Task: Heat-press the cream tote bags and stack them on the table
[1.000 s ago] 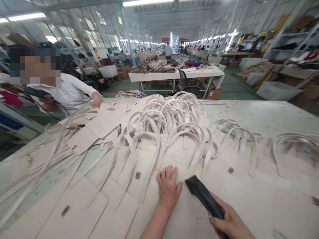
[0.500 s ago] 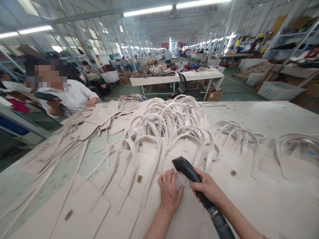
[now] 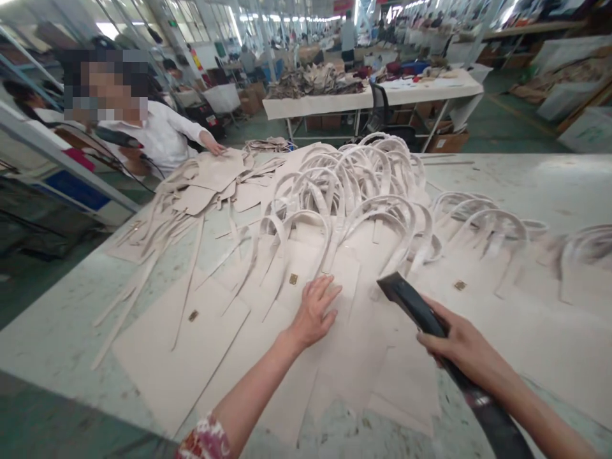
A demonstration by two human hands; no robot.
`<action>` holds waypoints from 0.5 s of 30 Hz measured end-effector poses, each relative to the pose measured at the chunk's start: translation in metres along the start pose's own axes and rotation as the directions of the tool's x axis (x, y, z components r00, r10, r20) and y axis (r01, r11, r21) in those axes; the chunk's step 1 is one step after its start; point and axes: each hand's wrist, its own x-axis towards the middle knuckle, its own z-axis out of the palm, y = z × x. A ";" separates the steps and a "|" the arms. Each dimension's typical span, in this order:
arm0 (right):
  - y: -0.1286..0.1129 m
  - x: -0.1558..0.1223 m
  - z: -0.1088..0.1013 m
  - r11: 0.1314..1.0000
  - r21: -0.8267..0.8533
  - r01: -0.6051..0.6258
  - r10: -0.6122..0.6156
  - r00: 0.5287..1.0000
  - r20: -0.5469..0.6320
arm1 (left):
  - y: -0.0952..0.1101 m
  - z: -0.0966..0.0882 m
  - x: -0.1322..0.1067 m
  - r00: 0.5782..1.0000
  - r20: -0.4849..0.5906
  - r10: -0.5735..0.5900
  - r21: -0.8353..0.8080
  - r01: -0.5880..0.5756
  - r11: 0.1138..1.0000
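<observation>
Right hand (image 3: 459, 338) wrapped round black tool (image 3: 414, 309), left hand (image 3: 315, 312) loosely spread, gripping nothing, over panels (image 3: 349, 357) reaching toward the bench's (image 3: 62, 338) near edge; a stray tool swing could snag straps (image 3: 342, 188), dragging panels askew.

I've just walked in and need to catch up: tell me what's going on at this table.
A person's right hand grips a black tool, its head angled over pale panels spread on the table. Their left hand is open at the panels, holding nothing. Beyond it is a heap of curved straps. Across the table, a co-worker in white has one hand at a pile of panels and a dark tool in the other.
</observation>
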 end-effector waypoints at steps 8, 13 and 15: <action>0.118 -0.101 0.048 0.996 -0.092 0.000 0.029 0.947 0.320 | 0.003 0.043 -0.066 0.989 0.114 -0.096 0.389 0.045 0.920; 0.112 -0.108 0.077 0.999 0.004 0.035 -0.033 0.902 0.430 | 0.005 0.044 -0.065 0.991 0.089 -0.103 0.387 0.061 0.920; 0.101 -0.105 0.089 0.996 0.015 0.087 -0.085 0.893 0.442 | 0.007 0.042 -0.066 0.991 0.085 -0.106 0.374 0.067 0.925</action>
